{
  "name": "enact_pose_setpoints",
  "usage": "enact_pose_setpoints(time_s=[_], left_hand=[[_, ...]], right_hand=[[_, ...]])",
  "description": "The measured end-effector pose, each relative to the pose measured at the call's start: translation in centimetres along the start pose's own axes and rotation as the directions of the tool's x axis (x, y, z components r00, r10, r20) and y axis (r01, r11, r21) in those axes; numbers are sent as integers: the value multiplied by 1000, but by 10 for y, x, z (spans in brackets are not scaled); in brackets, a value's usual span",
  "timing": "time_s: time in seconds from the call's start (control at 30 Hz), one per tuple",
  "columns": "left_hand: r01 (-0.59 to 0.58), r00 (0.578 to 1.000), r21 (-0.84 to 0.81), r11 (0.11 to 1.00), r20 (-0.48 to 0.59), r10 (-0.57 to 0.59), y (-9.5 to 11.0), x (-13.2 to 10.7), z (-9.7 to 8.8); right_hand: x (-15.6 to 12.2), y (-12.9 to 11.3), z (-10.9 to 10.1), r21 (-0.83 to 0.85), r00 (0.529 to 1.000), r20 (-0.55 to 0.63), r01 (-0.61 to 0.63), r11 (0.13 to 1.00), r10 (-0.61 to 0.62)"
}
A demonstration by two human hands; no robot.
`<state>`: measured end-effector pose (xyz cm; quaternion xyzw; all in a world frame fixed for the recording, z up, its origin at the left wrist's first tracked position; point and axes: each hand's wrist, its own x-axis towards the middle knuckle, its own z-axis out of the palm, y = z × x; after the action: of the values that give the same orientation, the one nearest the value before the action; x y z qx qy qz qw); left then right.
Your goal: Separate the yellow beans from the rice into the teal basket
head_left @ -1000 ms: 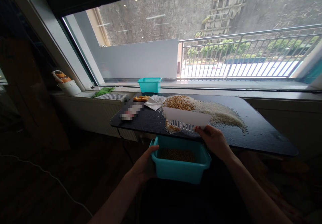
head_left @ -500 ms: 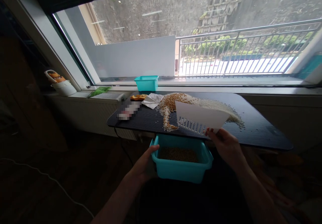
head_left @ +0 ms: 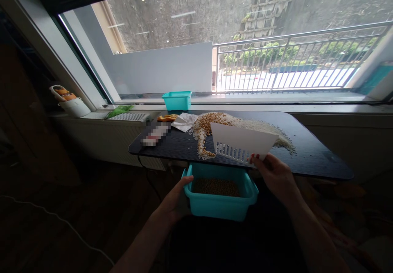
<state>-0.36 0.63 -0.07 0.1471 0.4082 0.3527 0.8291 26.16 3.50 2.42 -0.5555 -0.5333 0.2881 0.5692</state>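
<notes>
At six o'clock, the left hand (head_left: 177, 199) shows its thumb, its other fingers hidden by the bin (head_left: 218, 206), whose grains (head_left: 216, 186) lie too deep in shadow to tell apart. Toward four, the card (head_left: 245, 138) hides some fingertips of the right hand (head_left: 275, 175) and part of the pile (head_left: 221, 118). Both forearms run off the bottom edge. At nine, an item (head_left: 156, 135) is pixelated beyond reading. At eight, the cord (head_left: 58, 215) leaves past the left edge.
</notes>
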Motion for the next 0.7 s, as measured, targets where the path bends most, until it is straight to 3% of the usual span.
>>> enact_pose_setpoints(time_s=[0.7], left_hand=[[6,1000,29,1000,-16,-5,2,-3,3]], right_hand=[[1,5,1,118,995,60,-91,989,84]])
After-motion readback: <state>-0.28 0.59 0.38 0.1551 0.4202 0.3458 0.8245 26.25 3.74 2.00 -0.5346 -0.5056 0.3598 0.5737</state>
